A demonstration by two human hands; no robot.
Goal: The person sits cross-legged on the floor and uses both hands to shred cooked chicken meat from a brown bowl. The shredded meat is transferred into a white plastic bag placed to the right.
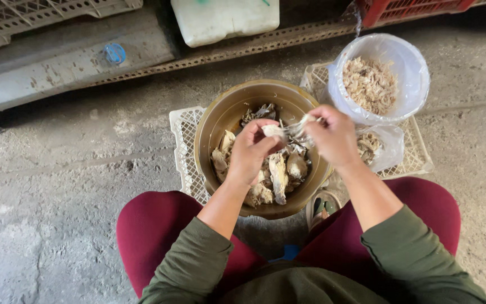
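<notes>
A large brass-coloured metal bowl (220, 112) sits on a white plastic crate (182, 135) in front of my knees and holds several pieces of cooked chicken (279, 174) with bones. Both my hands are over the bowl. My left hand (251, 149) pinches a pale piece of chicken (274, 130). My right hand (333, 135) grips the other end of the same piece, and thin strands stretch between the two hands. To the right stands a bag-lined white container (417, 73) filled with shredded meat (369, 84).
A smaller clear bag (386, 147) with scraps lies on the crate beside the bowl. A white plastic jug (226, 19), a red crate (412, 8) and a grey crate (40, 14) line the back. Rough concrete floor spreads to the left and right.
</notes>
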